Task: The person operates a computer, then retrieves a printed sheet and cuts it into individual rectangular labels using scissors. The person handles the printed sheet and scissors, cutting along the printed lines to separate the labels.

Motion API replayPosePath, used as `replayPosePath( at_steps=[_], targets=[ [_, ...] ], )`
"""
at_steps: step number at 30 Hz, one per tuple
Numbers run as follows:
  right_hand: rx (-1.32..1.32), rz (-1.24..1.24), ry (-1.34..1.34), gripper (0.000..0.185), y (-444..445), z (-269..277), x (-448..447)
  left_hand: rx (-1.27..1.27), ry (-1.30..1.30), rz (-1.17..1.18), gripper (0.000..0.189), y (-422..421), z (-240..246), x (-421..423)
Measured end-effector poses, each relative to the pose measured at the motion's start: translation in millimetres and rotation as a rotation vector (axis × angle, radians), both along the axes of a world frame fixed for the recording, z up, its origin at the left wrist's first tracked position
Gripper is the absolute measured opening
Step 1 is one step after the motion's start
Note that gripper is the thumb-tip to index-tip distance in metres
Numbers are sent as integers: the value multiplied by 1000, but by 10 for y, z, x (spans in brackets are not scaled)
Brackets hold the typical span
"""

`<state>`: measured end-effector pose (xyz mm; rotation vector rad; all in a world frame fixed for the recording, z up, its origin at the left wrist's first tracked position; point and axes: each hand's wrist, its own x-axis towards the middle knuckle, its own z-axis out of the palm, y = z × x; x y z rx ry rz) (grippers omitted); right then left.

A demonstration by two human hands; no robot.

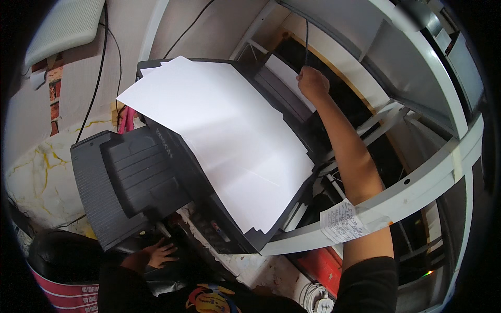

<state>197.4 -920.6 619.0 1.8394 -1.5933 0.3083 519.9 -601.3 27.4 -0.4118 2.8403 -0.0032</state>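
Note:
A black Epson printer (207, 195) stands before me, its output tray (145, 172) extended to the left. Loose white sheets (235, 133) lie in an uneven stack over its top, some corners jutting past the edges. Behind them, white paper (283, 72) stands in the rear feed. My right hand (314, 84) reaches past the metal frame and is curled on that paper's outer edge; its fingertips are partly hidden. My left hand (162, 254) is low, below the output tray, with fingers spread and nothing in it.
A white metal frame (422, 168) arches across the right, with a handwritten paper note (340, 221) stuck on it. A black cable (307, 39) hangs just behind my right hand. A black padded seat (66, 254) is at lower left. A coiled white cable (313, 295) lies by a red box (321, 270).

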Motion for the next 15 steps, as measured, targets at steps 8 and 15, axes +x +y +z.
replayPosePath(
  at_steps=[8, 15],
  targets=[
    [195, 112, -88, 15, 168, 190, 127, 93, 52, 33, 81, -3, -89, -2],
    [214, 122, -36, 19, 200, 327, 159, 108, 7, 34, 82, -37, -58, -28]
  ],
)
